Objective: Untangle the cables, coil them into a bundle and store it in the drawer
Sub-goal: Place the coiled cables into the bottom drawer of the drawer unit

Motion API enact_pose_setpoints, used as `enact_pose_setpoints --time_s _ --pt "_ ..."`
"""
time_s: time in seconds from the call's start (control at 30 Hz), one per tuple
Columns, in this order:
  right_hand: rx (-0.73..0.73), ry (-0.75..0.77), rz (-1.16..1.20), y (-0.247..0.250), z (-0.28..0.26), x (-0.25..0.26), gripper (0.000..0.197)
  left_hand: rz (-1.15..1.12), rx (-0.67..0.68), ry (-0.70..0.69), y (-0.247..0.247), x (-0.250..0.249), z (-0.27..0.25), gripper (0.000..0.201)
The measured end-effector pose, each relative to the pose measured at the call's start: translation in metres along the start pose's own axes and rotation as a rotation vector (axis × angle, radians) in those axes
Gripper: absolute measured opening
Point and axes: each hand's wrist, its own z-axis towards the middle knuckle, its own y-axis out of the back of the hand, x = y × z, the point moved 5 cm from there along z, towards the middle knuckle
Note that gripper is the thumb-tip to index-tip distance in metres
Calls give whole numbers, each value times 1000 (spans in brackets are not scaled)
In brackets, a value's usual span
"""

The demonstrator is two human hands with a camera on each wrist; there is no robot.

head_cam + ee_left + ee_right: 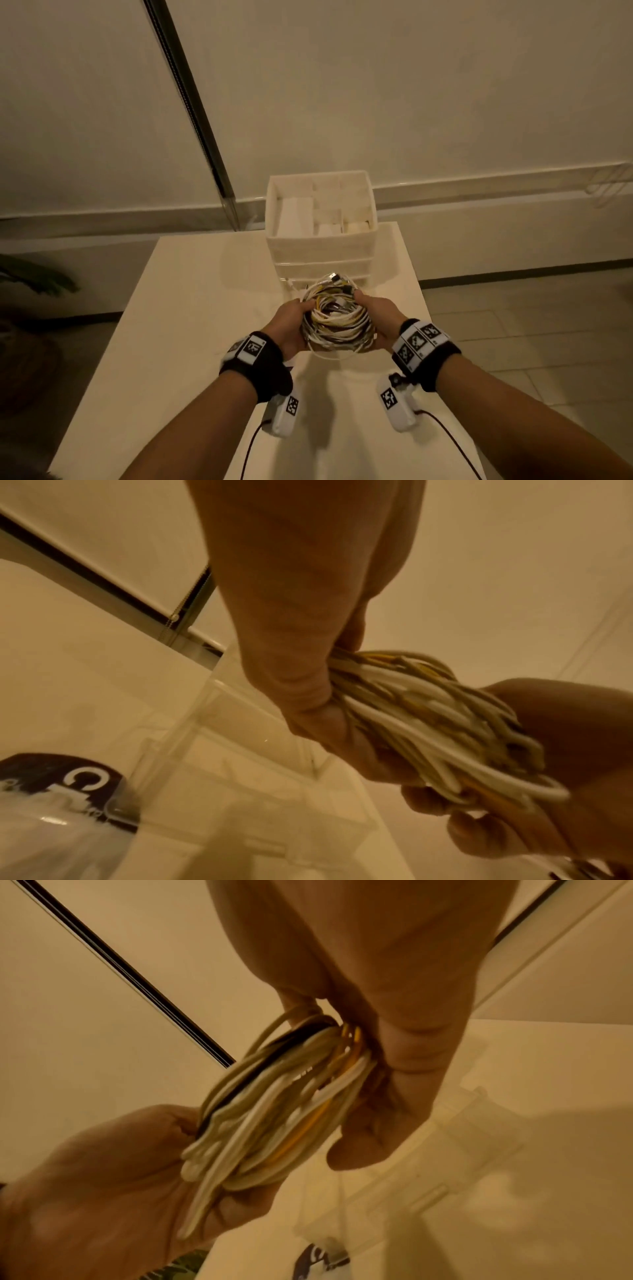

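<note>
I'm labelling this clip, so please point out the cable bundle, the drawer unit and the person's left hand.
cable bundle (pixel 337 325): head view, on the white loops at the coil's near side.
drawer unit (pixel 320 246): head view, on its front wall below the open top.
left hand (pixel 291 320): head view, on the back of the hand.

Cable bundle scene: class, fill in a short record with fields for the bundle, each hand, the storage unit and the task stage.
bundle: cable bundle, coiled, white, yellow and dark strands, held above the table
left hand: left hand grips the coil's left side
right hand: right hand grips its right side
storage: white drawer unit behind the coil, drawers look closed
stage: coiled, not yet stored
</note>
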Motion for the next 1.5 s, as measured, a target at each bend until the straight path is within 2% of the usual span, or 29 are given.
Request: enact_pose_setpoints --time_s 0.1,0.2,0.27,0.4,0.53,0.63,0.7,0.8,0.83,0.93,0.97,1.03,1.1,1.13,1.2,1.27,1.4,1.5 --pt "13 -104 -183 -2 31 1 19 30 -62 149 9 6 29 41" --pt "-1 -204 -258 -7 66 -5 23 18 -68 252 19 12 58 42" --pt "-39 -210 -360 -8 86 -1 27 -1 -80 278 27 13 76 39" --pt "-99 -156 -400 -14 111 12 30 -38 -63 287 40 16 107 37" --pt "-166 -98 -449 -10 138 11 33 -39 -45 211 43 15 129 29" --pt "-223 -34 -520 -6 151 7 48 50 -171 2 53 8 154 28" --pt "-286 57 -498 -5 156 8 45 157 -228 -110 60 9 169 35" --pt "-366 205 -460 -7 154 10 44 274 -296 -280 58 -2 162 24" --pt "-366 235 -448 -10 152 9 48 326 -302 -331 57 -3 160 28" --pt "-323 334 -437 -14 138 8 71 476 -281 -375 68 8 172 62" --pt "-304 353 -466 -13 132 7 73 464 -242 -382 66 6 164 62" --pt "-291 442 -604 -10 122 6 64 517 -181 -447 56 -5 143 55" --pt "-307 661 -789 -8 106 5 56 682 -132 -554 47 -9 120 73" --pt "-293 752 -867 -9 101 2 57 798 -101 -589 43 -8 112 85" --pt "-211 793 -996 -12 104 -7 66 1033 -30 -556 39 6 107 104" --pt "-136 708 -1035 -13 111 -16 75 1188 -21 -460 38 16 112 107" --pt "-89 624 -1160 -17 117 -21 58 1332 -91 -370 31 9 114 78" --pt "-137 562 -1297 -15 117 -15 46 1387 -150 -337 27 10 114 64"
